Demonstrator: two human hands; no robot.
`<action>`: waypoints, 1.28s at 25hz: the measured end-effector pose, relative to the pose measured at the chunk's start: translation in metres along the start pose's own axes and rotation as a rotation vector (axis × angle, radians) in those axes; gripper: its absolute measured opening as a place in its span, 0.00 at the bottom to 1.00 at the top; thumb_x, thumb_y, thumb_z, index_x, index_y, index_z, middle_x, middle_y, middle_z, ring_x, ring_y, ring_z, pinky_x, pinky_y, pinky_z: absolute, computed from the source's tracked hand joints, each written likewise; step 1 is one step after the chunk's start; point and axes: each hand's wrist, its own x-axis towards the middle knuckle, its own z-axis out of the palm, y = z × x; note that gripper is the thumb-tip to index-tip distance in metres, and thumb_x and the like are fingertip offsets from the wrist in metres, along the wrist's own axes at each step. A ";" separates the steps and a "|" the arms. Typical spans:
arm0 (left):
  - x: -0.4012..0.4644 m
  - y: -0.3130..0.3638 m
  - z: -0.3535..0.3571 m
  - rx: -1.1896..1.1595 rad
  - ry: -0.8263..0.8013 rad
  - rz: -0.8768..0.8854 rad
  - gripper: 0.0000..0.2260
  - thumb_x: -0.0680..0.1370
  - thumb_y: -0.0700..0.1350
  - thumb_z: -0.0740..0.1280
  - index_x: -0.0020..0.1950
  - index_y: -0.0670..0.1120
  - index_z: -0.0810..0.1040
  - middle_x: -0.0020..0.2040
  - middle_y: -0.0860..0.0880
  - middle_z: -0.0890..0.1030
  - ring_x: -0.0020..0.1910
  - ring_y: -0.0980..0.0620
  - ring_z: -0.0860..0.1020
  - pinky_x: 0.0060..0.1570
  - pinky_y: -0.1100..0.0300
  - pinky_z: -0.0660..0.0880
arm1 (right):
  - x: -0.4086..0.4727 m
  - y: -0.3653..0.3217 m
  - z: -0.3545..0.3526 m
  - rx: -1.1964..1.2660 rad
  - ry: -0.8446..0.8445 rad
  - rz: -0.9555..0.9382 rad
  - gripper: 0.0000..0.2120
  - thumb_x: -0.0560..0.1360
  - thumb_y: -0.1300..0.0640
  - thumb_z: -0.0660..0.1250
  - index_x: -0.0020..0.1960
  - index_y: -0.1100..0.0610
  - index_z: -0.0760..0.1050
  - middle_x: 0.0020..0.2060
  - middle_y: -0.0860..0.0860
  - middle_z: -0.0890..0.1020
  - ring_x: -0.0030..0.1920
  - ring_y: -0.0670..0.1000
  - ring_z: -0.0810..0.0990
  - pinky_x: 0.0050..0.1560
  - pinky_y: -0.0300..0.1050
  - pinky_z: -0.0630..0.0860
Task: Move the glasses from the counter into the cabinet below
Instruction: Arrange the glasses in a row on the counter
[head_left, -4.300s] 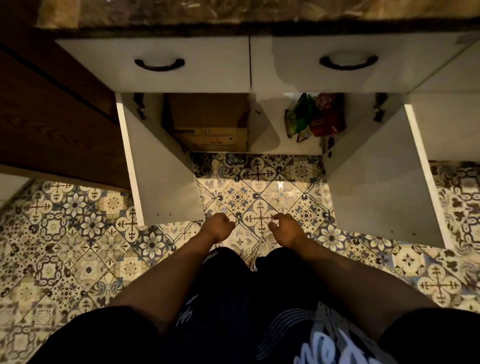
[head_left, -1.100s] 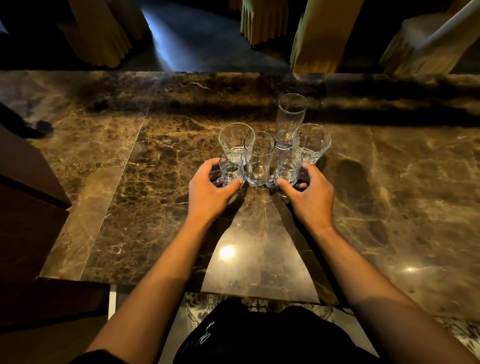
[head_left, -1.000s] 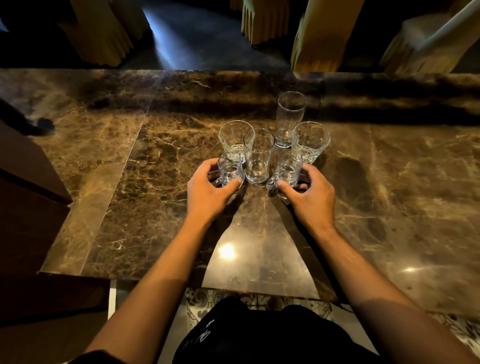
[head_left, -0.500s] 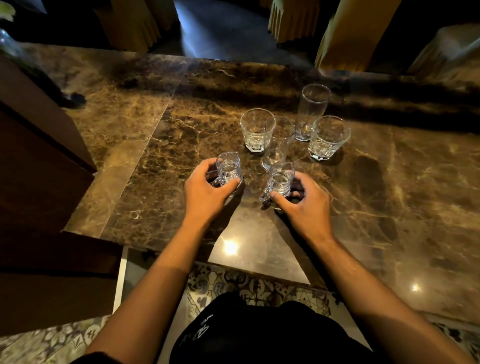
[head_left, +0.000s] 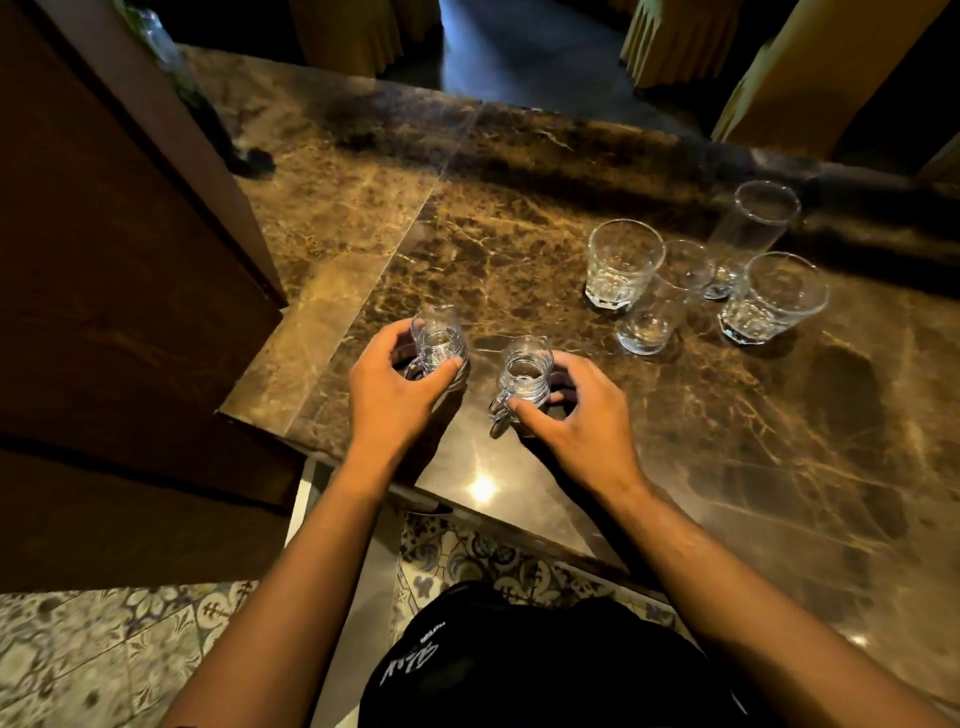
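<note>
My left hand (head_left: 392, 387) grips a small handled glass (head_left: 436, 345), and my right hand (head_left: 582, 415) grips a second small handled glass (head_left: 523, 374). Both glasses are over the near part of the brown marble counter (head_left: 519, 249), close to its front edge. Further right on the counter stand several more glasses: a wide tumbler (head_left: 621, 265), a slim glass (head_left: 660, 306), a tall glass (head_left: 748, 234) and another tumbler (head_left: 769, 299). The cabinet below is hidden under the counter.
A dark wooden panel (head_left: 114, 260) rises at the left beside the counter. Patterned floor tiles (head_left: 104, 649) show below the counter's edge. Yellow draped furniture (head_left: 680, 36) stands beyond the far side of the counter.
Both hands have drawn the two small handled glasses away from the cluster toward the counter's front edge. The view has swung left, so the other glasses now sit at the right.
</note>
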 end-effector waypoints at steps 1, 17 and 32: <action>0.001 -0.004 -0.007 0.005 0.011 -0.004 0.21 0.70 0.45 0.80 0.60 0.50 0.79 0.55 0.53 0.83 0.53 0.58 0.83 0.52 0.65 0.79 | 0.002 -0.004 0.007 0.008 -0.014 -0.011 0.23 0.68 0.45 0.77 0.61 0.44 0.77 0.52 0.39 0.81 0.50 0.41 0.81 0.48 0.43 0.82; 0.018 -0.041 -0.058 0.059 0.084 -0.022 0.23 0.70 0.52 0.79 0.62 0.54 0.77 0.57 0.55 0.82 0.55 0.58 0.81 0.55 0.50 0.81 | 0.025 -0.034 0.079 0.024 -0.124 -0.104 0.23 0.69 0.46 0.76 0.63 0.45 0.76 0.54 0.39 0.80 0.53 0.39 0.80 0.50 0.35 0.79; 0.022 -0.055 -0.061 0.099 0.027 0.077 0.27 0.70 0.50 0.79 0.66 0.52 0.75 0.60 0.53 0.79 0.56 0.56 0.81 0.55 0.56 0.81 | 0.031 -0.041 0.088 -0.006 -0.155 -0.097 0.24 0.69 0.45 0.76 0.64 0.46 0.75 0.53 0.40 0.78 0.52 0.41 0.78 0.50 0.37 0.79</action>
